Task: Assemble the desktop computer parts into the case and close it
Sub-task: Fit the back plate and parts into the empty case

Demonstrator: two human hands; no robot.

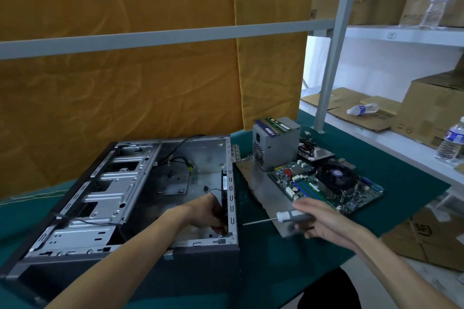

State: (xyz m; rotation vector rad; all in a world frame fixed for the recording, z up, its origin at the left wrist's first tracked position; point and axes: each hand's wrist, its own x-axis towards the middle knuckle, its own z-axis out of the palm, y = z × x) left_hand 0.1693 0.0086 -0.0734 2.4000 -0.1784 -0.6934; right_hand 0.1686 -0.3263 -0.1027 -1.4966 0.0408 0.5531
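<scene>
Left hand grips a fan inside the case; right hand holds a screwdriver.

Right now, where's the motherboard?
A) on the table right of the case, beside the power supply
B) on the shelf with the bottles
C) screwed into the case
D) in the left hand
A: the motherboard lies on the green table to the right of the open case, with the power supply standing just behind it; the right hand holds a screwdriver, and the left hand holds a black part inside the case.
</scene>
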